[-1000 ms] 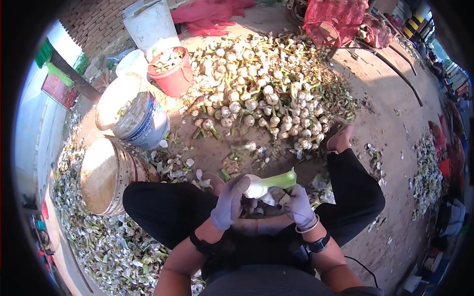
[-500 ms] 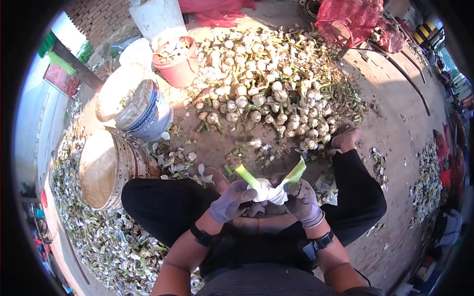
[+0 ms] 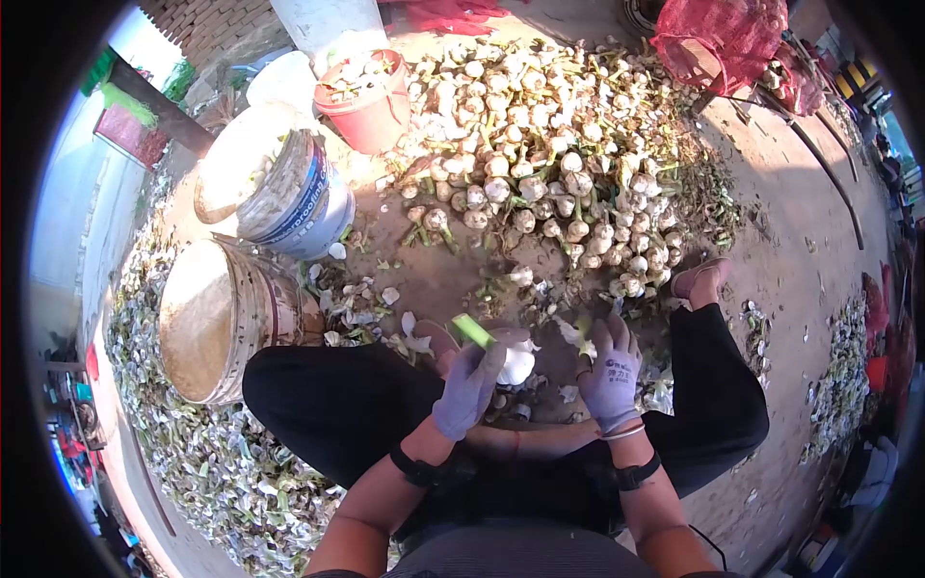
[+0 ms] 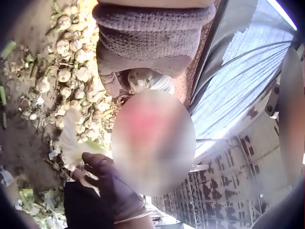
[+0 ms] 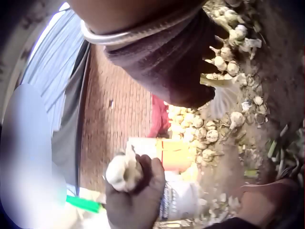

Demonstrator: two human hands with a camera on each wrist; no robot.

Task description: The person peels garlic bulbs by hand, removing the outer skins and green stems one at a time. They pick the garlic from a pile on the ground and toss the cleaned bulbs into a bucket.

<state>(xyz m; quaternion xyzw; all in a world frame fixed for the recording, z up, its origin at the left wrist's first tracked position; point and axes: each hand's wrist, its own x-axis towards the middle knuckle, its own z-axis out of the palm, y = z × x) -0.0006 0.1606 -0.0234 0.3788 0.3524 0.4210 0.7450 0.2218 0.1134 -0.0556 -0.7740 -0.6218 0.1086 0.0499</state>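
My left hand (image 3: 472,385), in a pale glove, grips a garlic bulb (image 3: 517,361). Its white head shows past the fingers and the cut green stem (image 3: 472,330) sticks out at the upper left. The right wrist view shows the bulb (image 5: 125,172) resting against the left fingers. My gloved right hand (image 3: 614,378) is apart from it on the right, fingers stretched forward and spread. Right at its fingertips is a strip of garlic skin (image 3: 578,337) with a greenish end. The left wrist view shows this pale skin (image 4: 71,143) beside the right fingers.
A large heap of garlic bulbs (image 3: 578,183) lies ahead. At the left stand a tan bucket (image 3: 198,323), a blue-and-white bucket (image 3: 313,207) and a red bucket (image 3: 371,120). Peelings (image 3: 222,472) cover the ground at the lower left. A red mesh sack (image 3: 723,43) sits at the far right.
Both hands were together on the garlic; the right hand has pulled a strip of skin with green away and moved right, its fingers spreading. The left hand keeps the bulb. The view has shifted slightly.
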